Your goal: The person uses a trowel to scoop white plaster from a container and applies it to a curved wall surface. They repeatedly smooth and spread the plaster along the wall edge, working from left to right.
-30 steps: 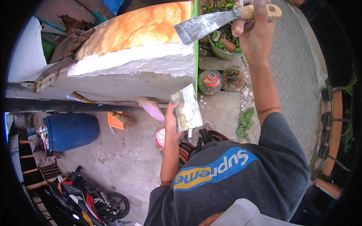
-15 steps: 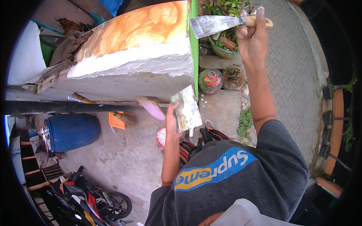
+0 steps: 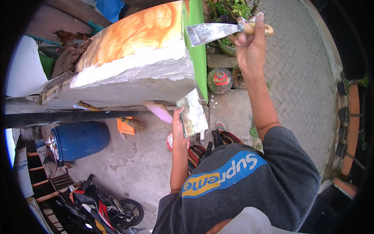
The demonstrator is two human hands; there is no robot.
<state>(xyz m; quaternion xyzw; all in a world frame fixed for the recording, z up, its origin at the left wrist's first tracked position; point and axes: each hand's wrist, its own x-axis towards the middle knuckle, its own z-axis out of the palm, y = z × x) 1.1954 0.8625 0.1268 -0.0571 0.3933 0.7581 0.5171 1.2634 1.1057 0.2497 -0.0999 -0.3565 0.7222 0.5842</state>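
While both arms are raised, things stand as listed
Right hand: the right hand point(image 3: 251, 46) is closed round the wooden handle of a putty knife point(image 3: 218, 32), fingers wrapped over the top
Putty knife: its flat steel blade points left, and its wide edge lies at the green side face of the slab point(image 3: 136, 58), near the top corner; touching or just short of it I cannot tell
Left hand: the left hand point(image 3: 178, 130) is clamped on the left edge of a board point(image 3: 192, 114), thumb on the near face
Board: a flat square plate smeared with grey filler, tilted, held just below the slab's lower right corner
Slab: orange on top, a pale grey plastered band along its near edge, green on the right side
Below: a blue drum point(image 3: 80, 139), a small broom point(image 3: 132, 123) beside an orange pan, a motorbike point(image 3: 103, 204) at the lower left
Right of the slab: potted plants point(image 3: 233, 9) and a paved yard point(image 3: 304, 78)
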